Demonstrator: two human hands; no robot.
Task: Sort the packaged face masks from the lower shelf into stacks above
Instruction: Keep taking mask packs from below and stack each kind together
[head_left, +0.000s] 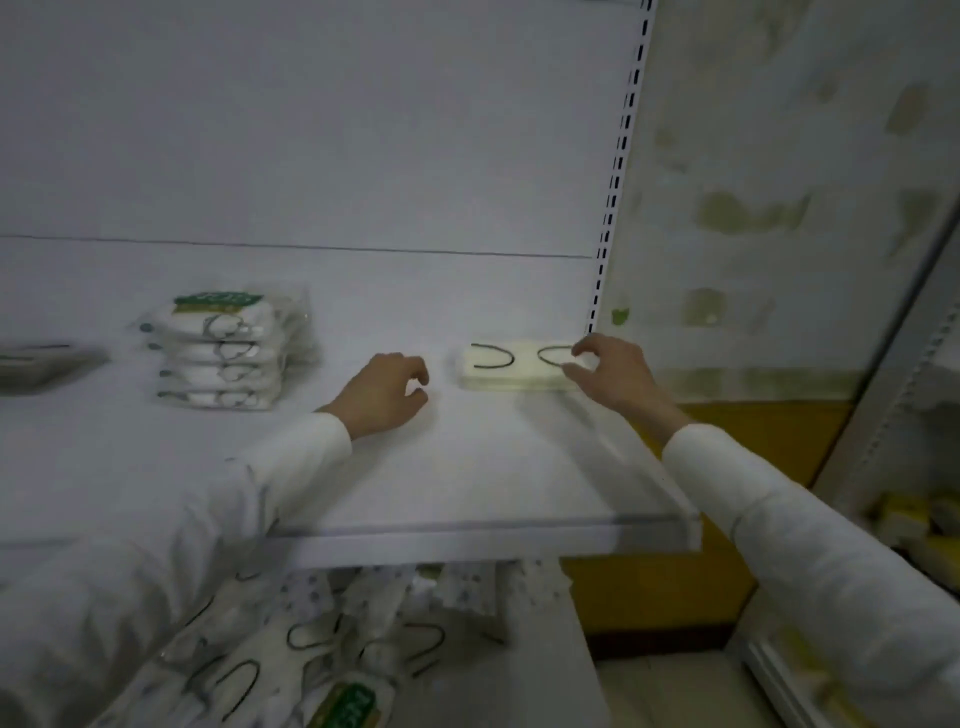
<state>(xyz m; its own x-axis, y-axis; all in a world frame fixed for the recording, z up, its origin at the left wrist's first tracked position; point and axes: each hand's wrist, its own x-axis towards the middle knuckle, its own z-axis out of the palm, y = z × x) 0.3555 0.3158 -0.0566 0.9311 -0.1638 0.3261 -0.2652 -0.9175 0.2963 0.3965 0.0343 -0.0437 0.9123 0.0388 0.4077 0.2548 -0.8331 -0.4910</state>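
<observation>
White metal shelving fills the view, with a pale back panel and a slotted upright (618, 171) running down its right side. On the upper white shelf (467, 467) three groups of packaged masks lie well apart. At the far left edge a flat grey pack (49, 361) is only partly in view. Left of centre stands a stack of white packaged masks with green header labels (223, 353), several packs high. Near the right end lies a low stack of cream-coloured masks with dark ear loops (514, 366).

The left hand (387, 392), in a white sleeve, rests on the bare shelf just left of that cream stack, fingers loosely curled and holding nothing. The right hand (608, 371) is at the stack's right end, thumb and fingers partly open and touching the top pack's edge.

Below, the lower shelf (561, 675) holds a loose heap of white packaged masks (332, 639), overlapping at odd angles.
</observation>
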